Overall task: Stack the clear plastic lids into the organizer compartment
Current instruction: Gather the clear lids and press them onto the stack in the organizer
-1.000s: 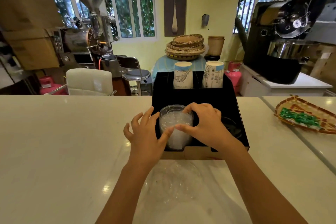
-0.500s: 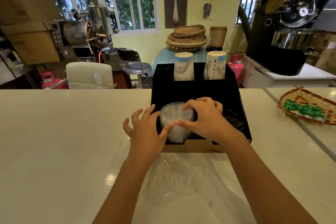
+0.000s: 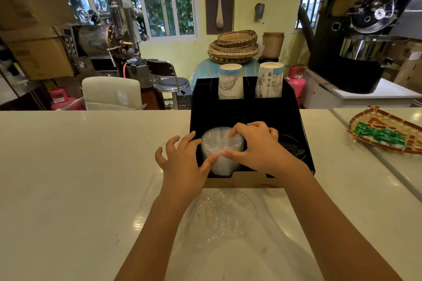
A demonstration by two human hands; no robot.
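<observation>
Right, nearest the camera at six o'clock, loose clear lids (image 3: 222, 214) lie overlapping on the white counter (image 3: 80, 178). Just beyond, the left hand (image 3: 182, 162) has fingers spread, thumb tip touching the stack of clear lids (image 3: 217, 150) standing in the organizer's (image 3: 299, 125) front-left compartment. The right hand (image 3: 258, 146) curls over that stack from three o'clock, thumb and fingertips pinching its rim. Dark lids (image 3: 292, 146) sit in the compartment at the stack's three o'clock. Farther back, at twelve, two paper cups (image 3: 230, 81) stand upside down.
</observation>
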